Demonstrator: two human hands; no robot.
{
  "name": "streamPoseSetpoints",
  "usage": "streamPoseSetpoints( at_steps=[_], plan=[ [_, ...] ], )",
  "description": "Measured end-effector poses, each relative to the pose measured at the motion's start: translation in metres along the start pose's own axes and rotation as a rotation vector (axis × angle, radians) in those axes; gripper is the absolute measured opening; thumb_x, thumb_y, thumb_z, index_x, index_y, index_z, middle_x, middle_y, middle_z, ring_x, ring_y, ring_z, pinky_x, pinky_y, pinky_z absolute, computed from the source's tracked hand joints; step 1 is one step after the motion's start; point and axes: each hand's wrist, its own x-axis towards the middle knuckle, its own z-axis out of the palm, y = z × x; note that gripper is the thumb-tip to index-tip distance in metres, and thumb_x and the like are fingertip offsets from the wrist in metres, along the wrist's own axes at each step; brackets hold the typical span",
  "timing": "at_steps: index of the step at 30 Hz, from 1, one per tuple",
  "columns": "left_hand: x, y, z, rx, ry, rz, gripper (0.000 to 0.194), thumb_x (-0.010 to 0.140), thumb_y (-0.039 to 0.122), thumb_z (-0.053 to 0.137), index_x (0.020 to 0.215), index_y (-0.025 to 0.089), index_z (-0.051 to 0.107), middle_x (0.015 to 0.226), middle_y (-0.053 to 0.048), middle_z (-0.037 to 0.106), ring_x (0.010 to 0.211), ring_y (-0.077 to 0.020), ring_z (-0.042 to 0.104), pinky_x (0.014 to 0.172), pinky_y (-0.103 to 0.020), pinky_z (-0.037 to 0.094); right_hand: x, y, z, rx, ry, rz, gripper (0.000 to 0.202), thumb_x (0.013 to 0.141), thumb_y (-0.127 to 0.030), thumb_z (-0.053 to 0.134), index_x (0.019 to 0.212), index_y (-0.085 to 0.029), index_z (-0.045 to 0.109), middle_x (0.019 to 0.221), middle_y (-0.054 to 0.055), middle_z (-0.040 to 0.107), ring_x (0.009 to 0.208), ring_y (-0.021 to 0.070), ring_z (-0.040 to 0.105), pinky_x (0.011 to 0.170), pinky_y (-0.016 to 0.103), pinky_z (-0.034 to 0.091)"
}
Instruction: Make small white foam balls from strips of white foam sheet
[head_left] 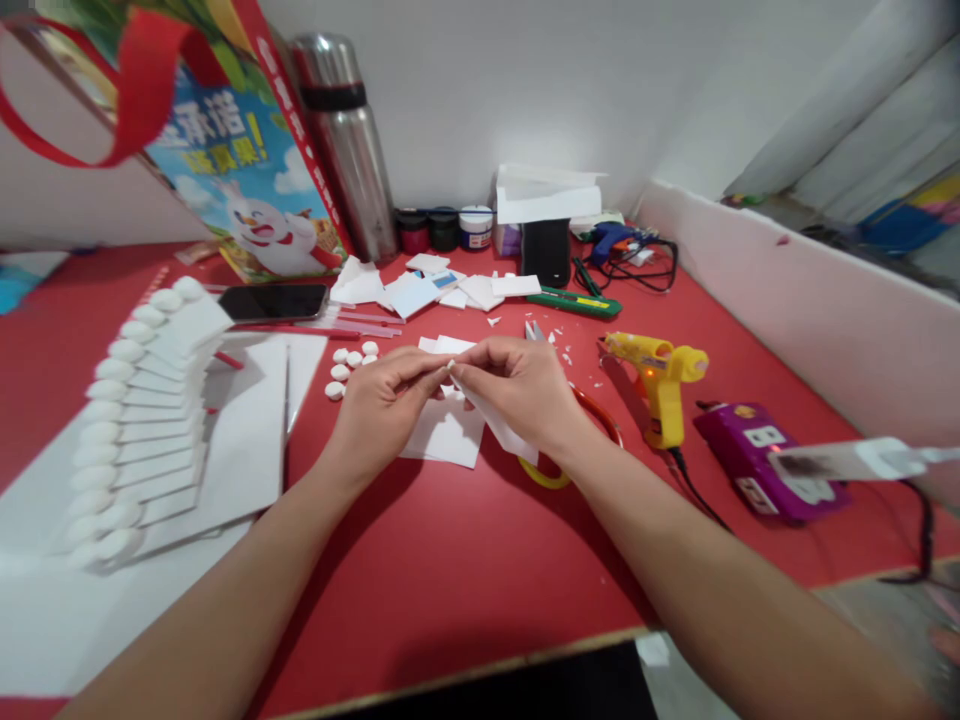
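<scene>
My left hand (386, 400) and my right hand (517, 390) meet above the middle of the red table. Their fingertips pinch a small white piece (450, 366), mostly hidden by the fingers. Sheets of white paper (442, 440) lie beneath, and one white strip (514, 436) shows under my right palm. Beside my left hand are several round white discs (339, 373). Scissors (553, 478) with orange and yellow handles lie partly hidden under my right hand and wrist. At the left stands a curved stepped model of white card (161, 410), edged with white discs.
A yellow glue gun (660, 385) and a purple power box (772, 460) sit at the right. Farther back are a green cutter (576, 302), a phone (274, 302), paper scraps (412, 293), paint jars (442, 230), a steel flask (349, 150) and a gift bag (262, 220).
</scene>
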Motion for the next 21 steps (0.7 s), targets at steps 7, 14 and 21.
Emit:
streamPoseSetpoints(
  at_steps=[7,14,21],
  plan=[
    [-0.003,0.003,0.003,0.245,0.021,0.106,0.017,0.094,0.017,0.059,0.097,0.014,0.076,0.088,-0.006,0.074,0.08,-0.0162,0.068,0.076,-0.028,0.05,0.002,0.002,0.0,0.033,0.006,0.1,0.01,0.078,-0.023,0.072,0.076,-0.015,0.069,0.065,0.001,0.068,0.057,0.012,0.062,0.053,0.023,0.046],
    [-0.004,0.001,0.003,0.255,0.062,0.15,0.015,0.093,0.014,0.06,0.097,0.016,0.074,0.092,-0.006,0.076,0.083,-0.016,0.069,0.078,-0.027,0.051,0.001,-0.007,-0.001,0.16,-0.053,0.211,0.012,0.077,-0.023,0.073,0.072,-0.015,0.066,0.064,0.0,0.066,0.053,0.0097,0.059,0.052,0.022,0.045],
    [-0.002,0.004,0.0,0.106,-0.007,0.08,0.015,0.094,0.017,0.061,0.097,0.016,0.075,0.087,-0.004,0.074,0.077,-0.0135,0.066,0.074,-0.025,0.051,0.001,-0.005,-0.004,0.071,-0.05,0.087,0.015,0.079,-0.025,0.071,0.07,-0.016,0.063,0.062,-0.002,0.062,0.052,0.0088,0.055,0.051,0.023,0.041]
  ],
)
